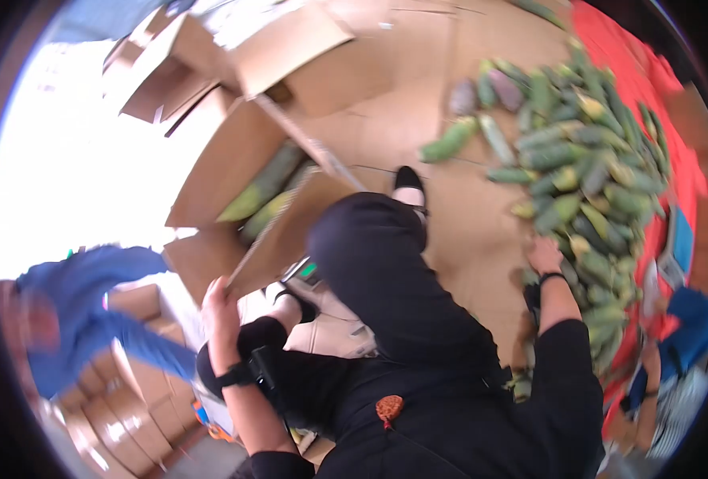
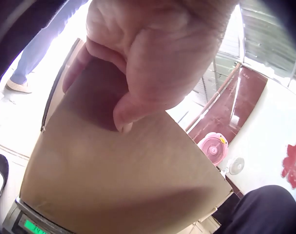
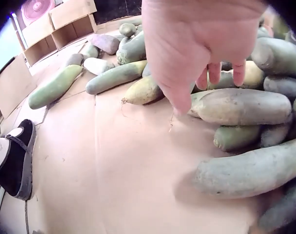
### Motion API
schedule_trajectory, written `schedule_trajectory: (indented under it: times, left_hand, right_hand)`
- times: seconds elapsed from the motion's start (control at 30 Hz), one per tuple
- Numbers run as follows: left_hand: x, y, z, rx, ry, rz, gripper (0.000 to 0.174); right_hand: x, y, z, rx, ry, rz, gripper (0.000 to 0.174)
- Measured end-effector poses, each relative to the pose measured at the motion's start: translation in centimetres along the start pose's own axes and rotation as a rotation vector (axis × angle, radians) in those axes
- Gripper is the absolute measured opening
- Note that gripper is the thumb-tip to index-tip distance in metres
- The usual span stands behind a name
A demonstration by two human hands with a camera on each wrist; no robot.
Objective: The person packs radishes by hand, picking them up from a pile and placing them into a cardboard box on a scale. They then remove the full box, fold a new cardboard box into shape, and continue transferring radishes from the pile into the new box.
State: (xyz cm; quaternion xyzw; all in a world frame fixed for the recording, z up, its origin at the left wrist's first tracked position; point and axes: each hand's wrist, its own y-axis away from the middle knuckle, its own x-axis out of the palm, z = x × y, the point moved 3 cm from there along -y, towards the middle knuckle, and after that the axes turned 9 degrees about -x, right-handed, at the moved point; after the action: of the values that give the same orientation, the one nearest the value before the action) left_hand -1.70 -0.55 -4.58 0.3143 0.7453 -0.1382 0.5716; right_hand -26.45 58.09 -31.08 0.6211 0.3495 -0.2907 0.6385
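Note:
My left hand (image 1: pixel 221 315) grips the upper edge of an open cardboard box (image 1: pixel 294 223). In the left wrist view its thumb lies along the outer wall, with the fingers over the edge. Long green radishes (image 1: pixel 262 188) lie inside the box. The box stands on a digital scale (image 2: pixel 26 225) with a lit green display. My right hand (image 1: pixel 544 255) reaches down at the near side of a large heap of green radishes (image 1: pixel 561 207). Seen from the right wrist, its thumb points down by the tip of a pale green radish (image 3: pixel 243 106), fingers hanging behind it.
Flat cardboard (image 1: pixel 466 231) covers the floor. More open boxes (image 1: pixel 170 72) stand at the back left. A person in blue (image 1: pixel 102 311) is at the left; another person's blue sleeve (image 1: pixel 689 327) shows at the right beside a red sheet (image 1: pixel 689 176). My shoe (image 3: pixel 19 158) is near the heap.

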Motion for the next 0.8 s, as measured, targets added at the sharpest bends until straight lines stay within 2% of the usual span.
schedule_trajectory:
  times: [0.13, 0.27, 0.33, 0.4, 0.53, 0.73, 0.8]
  left_hand:
    - [-0.3, 0.1, -0.8, 0.054, -0.024, -0.05, 0.011]
    - [0.0, -0.2, -0.3, 0.043, -0.035, -0.072, 0.011]
    - [-0.1, -0.2, -0.2, 0.061, -0.025, -0.083, 0.012]
    - [-0.1, -0.2, -0.1, 0.035, -0.048, -0.066, 0.012]
    - [-0.1, -0.2, 0.0, 0.03, -0.043, -0.068, 0.014]
    - [-0.2, 0.3, -0.1, -0.012, -0.075, -0.058, 0.015]
    - [0.2, 0.1, 0.0, -0.003, -0.06, -0.062, 0.015]
  right_hand:
    - [1.0, -0.6, 1.3, -0.004, 0.1, 0.15, 0.041]
    - [1.7, -0.5, 1.7, 0.035, 0.112, 0.099, 0.043]
    - [1.8, -1.2, 1.6, 0.037, 0.143, 0.198, 0.042]
    - [0.8, -0.5, 2.3, -0.002, 0.112, 0.198, 0.041]
    - [4.1, -2.1, 0.2, -0.146, 0.16, 0.043, 0.03]
    - [5.7, -0.8, -0.8, -0.23, 0.13, 0.015, 0.026]
    - [5.2, 0.3, -0.6, -0.146, 0.149, -0.093, 0.023]
